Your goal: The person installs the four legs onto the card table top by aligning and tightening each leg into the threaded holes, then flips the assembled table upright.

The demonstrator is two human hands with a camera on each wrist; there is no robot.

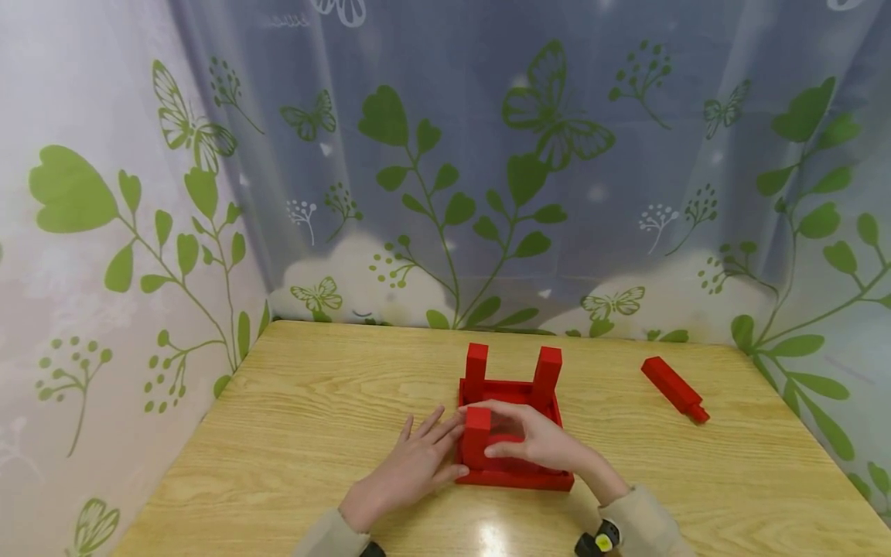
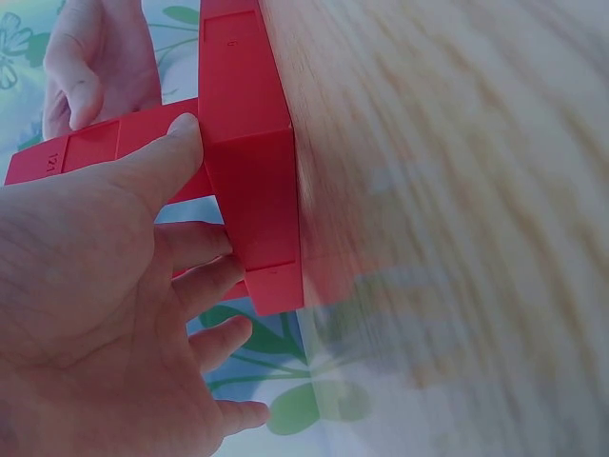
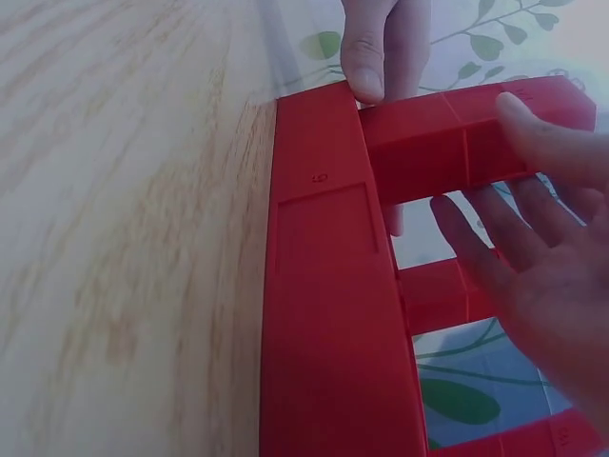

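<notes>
Your left grip lies straight-fingered against the red frame; right grip pinches the near leg. Sideways pressure could tilt leg, skid frame.

A flat bench of light yellow wood grain is backed by a blue-grey fabric curtain, on which green leafy stems, butterflies and pale cloud shapes are printed. The left side is bounded by a pinkish-white patterned curtain, and the right by a pale grey one with similar foliage. A bright white glare is reflected near the bench's front.
</notes>
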